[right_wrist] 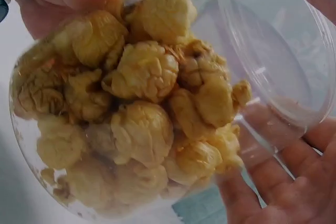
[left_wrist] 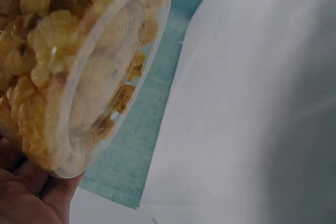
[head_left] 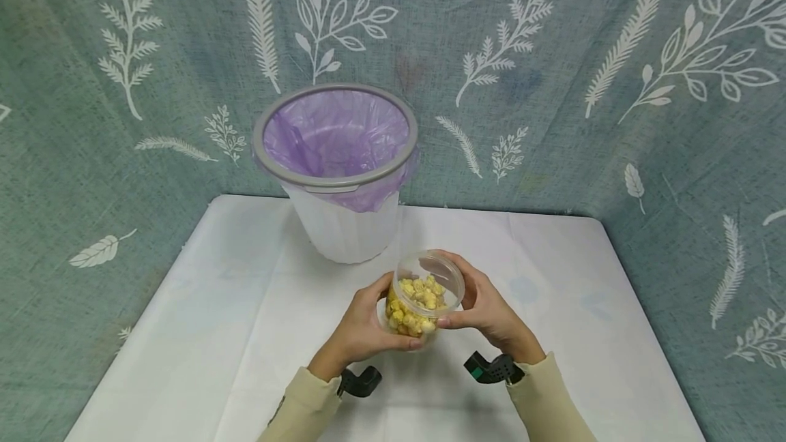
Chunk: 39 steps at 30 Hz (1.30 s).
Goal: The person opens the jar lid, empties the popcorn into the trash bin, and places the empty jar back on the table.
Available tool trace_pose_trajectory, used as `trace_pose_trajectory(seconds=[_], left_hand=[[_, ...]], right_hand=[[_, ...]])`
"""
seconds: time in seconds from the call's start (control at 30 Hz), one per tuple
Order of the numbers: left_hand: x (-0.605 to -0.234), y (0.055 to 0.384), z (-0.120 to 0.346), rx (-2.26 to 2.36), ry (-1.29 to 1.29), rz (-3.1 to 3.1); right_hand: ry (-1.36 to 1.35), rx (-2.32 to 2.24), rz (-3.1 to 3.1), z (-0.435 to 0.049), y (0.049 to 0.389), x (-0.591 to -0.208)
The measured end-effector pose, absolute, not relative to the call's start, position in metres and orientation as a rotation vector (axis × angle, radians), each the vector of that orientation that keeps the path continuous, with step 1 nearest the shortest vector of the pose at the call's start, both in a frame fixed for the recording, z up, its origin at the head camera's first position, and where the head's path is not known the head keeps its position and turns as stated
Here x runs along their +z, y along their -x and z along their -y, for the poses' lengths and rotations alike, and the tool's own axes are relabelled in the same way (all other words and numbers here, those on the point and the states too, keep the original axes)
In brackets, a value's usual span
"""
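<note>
I see both hands clamped round a clear plastic jar [head_left: 455,285] of yellow popcorn [head_left: 420,292], held up off the white table [head_left: 552,258]: the left hand [head_left: 362,326] wraps its side, the right hand [head_left: 489,309] grips near the rim. The jar is in front of the white bin [head_left: 348,230] with its purple bag [head_left: 338,135], and through the glare I can't tell whether a clear lid covers the mouth

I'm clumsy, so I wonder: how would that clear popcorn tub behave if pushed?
The tub is probably light, holding puffy popcorn. It looks smooth, so may slip; being round, it could roll if knocked over.
</note>
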State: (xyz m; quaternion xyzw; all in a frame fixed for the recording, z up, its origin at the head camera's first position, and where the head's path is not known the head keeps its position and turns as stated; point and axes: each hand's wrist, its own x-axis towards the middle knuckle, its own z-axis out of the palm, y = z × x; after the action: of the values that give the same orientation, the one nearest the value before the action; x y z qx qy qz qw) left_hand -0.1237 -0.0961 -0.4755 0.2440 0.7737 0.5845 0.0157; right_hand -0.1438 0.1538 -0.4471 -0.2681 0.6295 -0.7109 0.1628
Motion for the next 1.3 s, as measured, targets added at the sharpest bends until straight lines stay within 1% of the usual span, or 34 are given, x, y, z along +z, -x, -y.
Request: trace_pose_trajectory(seconds=[0.2, 0.43, 0.63, 0.8, 0.97, 1.3], left_hand=[[-0.48, 0.124, 0.096, 1.841, -0.711, -2.469], [-0.488, 0.124, 0.086, 1.962, -0.543, -2.653], [-0.492, 0.121, 0.071, 1.823, -0.426, -2.91], [-0.49, 0.12, 0.068, 1.79, -0.444, -2.943], [-0.484, 0.122, 0.075, 1.827, -0.533, -2.822], [-0.475, 0.124, 0.091, 1.853, -0.702, -2.465]], right_hand=[[0.729, -2.05, -1.804, -0.155, 0.14, -0.449], [0.608, -2.161, -2.123, -0.137, 0.126, -0.45], [0.435, -2.15, -2.41, -0.113, 0.119, -0.451], [0.354, -2.183, -2.456, -0.108, 0.119, -0.452], [0.434, -2.226, -2.312, -0.117, 0.121, -0.451], [0.797, -2.18, -1.972, -0.145, 0.13, -0.446]])
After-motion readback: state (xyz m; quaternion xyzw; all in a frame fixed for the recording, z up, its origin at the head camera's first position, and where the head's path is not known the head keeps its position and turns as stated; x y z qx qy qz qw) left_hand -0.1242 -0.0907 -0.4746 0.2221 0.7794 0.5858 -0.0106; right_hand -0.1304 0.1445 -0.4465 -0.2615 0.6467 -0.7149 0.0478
